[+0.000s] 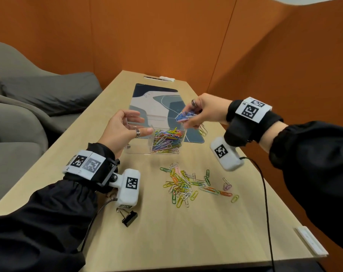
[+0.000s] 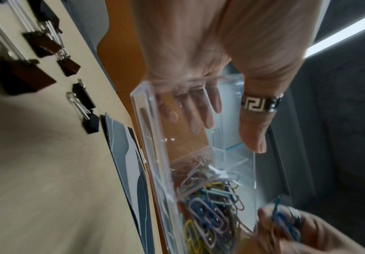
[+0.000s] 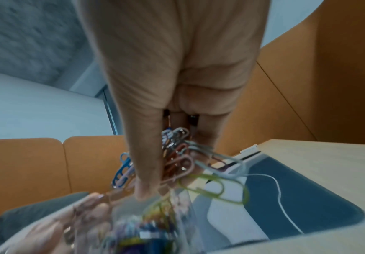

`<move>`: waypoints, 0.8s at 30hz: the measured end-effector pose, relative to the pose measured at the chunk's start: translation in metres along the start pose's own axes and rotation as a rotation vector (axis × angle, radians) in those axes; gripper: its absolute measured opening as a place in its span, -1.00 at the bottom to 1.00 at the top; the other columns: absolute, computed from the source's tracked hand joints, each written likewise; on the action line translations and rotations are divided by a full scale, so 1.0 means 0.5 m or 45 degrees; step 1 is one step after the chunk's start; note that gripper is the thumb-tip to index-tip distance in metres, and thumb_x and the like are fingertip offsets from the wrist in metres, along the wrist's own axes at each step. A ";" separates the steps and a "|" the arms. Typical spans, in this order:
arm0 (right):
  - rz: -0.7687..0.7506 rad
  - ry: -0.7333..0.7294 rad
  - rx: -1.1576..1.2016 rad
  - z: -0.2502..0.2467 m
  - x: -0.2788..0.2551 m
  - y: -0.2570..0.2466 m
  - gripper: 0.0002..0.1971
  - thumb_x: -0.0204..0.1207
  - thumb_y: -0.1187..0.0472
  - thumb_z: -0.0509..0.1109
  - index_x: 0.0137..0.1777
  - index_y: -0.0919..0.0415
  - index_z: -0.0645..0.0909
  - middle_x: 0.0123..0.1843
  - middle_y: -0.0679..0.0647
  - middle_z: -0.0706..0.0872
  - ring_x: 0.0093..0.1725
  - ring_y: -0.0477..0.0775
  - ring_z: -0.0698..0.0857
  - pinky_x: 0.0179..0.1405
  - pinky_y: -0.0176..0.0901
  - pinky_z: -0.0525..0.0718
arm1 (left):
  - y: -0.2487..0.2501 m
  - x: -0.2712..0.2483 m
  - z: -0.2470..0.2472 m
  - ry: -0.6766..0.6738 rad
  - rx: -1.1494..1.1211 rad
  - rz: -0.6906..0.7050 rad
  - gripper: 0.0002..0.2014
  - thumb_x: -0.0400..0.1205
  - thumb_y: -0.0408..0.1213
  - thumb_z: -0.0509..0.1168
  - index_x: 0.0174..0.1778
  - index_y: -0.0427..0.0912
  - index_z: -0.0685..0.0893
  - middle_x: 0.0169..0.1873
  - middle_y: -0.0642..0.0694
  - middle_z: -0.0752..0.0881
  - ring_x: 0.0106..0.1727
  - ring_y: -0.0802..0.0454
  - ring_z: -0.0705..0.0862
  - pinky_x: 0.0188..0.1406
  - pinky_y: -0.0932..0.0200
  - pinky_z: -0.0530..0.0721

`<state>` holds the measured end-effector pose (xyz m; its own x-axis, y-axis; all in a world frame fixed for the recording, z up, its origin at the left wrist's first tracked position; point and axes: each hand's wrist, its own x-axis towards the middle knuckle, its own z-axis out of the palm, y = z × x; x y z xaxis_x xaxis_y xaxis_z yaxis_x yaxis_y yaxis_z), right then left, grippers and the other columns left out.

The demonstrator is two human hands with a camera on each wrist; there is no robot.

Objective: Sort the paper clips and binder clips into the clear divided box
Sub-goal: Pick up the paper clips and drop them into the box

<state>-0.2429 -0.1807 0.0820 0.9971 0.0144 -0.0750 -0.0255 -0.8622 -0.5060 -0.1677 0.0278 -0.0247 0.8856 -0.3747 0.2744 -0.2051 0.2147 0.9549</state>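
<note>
Far left, a grey sofa (image 1: 19,107) beside the table (image 1: 166,232). Down near the left sleeve, a black binder clip (image 1: 129,218) lies on the wood, untouched; the left wrist view shows more binder clips (image 2: 80,96) strung along the table edge, none boxed yet by the look of it.

Now the left hand (image 1: 123,128): fingers spread round the left end of the box (image 1: 141,148), fingers on the far wall, thumb (image 2: 253,130) on the near one, steadying it. The box stands on the table, at the mat's (image 1: 158,95) near edge. Its left compartment looks bare; the right one is heaped with coloured paper clips (image 1: 167,141).

In front of the box, a loose pile (image 1: 186,185) of paper clips waits on the table, well clear of it.

And on the right, the right hand (image 1: 202,110) hovers just above the box's right compartment, thumb and fingers pinching a bunch (image 1: 185,115) of clips, some dangling free in the right wrist view. Looks like a drop is coming.

My read on handling: the paper clips are light, springy wire, slick and prone to snag into chains, so scoop small bunches and pinch across the middle. The box is thin, stiff, light plastic; it would likely slide or tip, so bracing its walls makes sense. The binder clips are heavier and stiff; take them by the black body, not the floppy wire handles.
</note>
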 end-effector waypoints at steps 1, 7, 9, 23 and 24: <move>-0.014 0.021 -0.033 -0.002 0.008 -0.008 -0.78 0.40 0.32 0.52 0.04 0.27 0.65 -0.30 0.00 0.73 -0.52 -0.25 0.63 -0.31 -0.40 0.67 | 0.000 -0.002 0.001 -0.012 0.013 0.000 -0.52 0.26 -0.41 0.54 0.03 -0.06 0.52 -0.05 -0.02 0.67 -0.05 0.09 0.70 -0.04 0.16 0.70; -0.062 0.014 -0.308 0.038 0.039 -0.039 -0.72 0.40 0.24 0.54 0.09 0.25 0.67 -0.08 0.13 0.78 -0.38 -0.09 0.66 -0.25 -0.31 0.65 | 0.006 -0.008 0.012 -0.056 0.017 0.010 -0.50 0.34 -0.48 0.51 0.15 -0.21 0.49 -0.06 -0.02 0.67 -0.11 0.11 0.69 -0.44 0.48 0.60; -0.083 0.052 -0.360 0.048 0.040 -0.040 -0.73 0.39 0.24 0.55 0.09 0.21 0.70 0.01 0.18 0.80 -0.24 0.06 0.71 -0.14 -0.14 0.73 | 0.006 -0.008 0.012 -0.055 0.028 0.010 -0.49 0.33 -0.47 0.52 0.14 -0.20 0.50 -0.06 -0.03 0.67 -0.11 0.11 0.69 -0.43 0.48 0.60; -0.280 0.371 -0.103 0.070 -0.012 -0.008 -0.83 0.61 0.28 0.29 0.08 0.16 0.70 -0.16 -0.03 0.76 -0.20 -0.15 0.72 -0.13 -0.50 0.65 | 0.005 -0.005 0.008 -0.035 -0.078 0.053 -0.57 0.34 -0.51 0.50 0.00 -0.07 0.52 -0.09 -0.02 0.67 -0.15 0.22 0.70 -0.24 0.42 0.69; -0.277 0.345 -0.181 0.075 -0.016 -0.005 -0.79 0.64 0.26 0.23 0.11 0.12 0.69 -0.13 -0.08 0.74 -0.19 -0.21 0.68 -0.20 -0.58 0.58 | 0.005 -0.005 0.008 -0.033 -0.083 0.055 -0.58 0.34 -0.50 0.50 0.00 -0.06 0.52 -0.09 -0.01 0.67 -0.14 0.22 0.69 -0.23 0.41 0.69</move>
<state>-0.2536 -0.1599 0.0517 0.9615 0.0872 0.2607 0.1804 -0.9156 -0.3594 -0.1721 0.0259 -0.0226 0.8653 -0.3869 0.3187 -0.2144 0.2891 0.9330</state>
